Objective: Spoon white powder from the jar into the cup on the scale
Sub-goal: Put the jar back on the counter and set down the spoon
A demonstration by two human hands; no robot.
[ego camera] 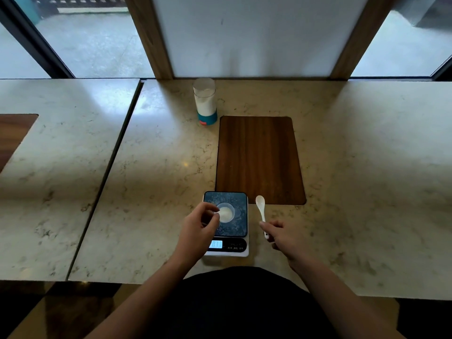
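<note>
Your right hand (pixel 281 237) pinches the white spoon (pixel 260 211) low on its handle, the grip pressed together around it, bowl pointing away from you and hovering just beside the scale (pixel 226 250) on its right. Your left hand (pixel 199 228) sits at the near-left rim of the cup (pixel 226 212), thumb and forefinger curled toward it; whether they actually touch the cup I cannot tell, the view is soft there.

The cup already holds a pale mound of powder, so steady it lightly rather than press down, or the lit display just below your left grip will read false. The jar (pixel 205 101) stands well beyond both grips, at the far side of the desk (pixel 146 179), with no lid on it that I can make out. Carry the spoon level on the way back and tip it low over the cup.

The spoon looks smooth and glossy, likely ceramic or plastic, so powder should slide off cleanly. The jar is a clear cylinder with a teal base; the scale's platform is dark and speckled, the desk polished marble with an inset wooden panel (pixel 260 160).
</note>
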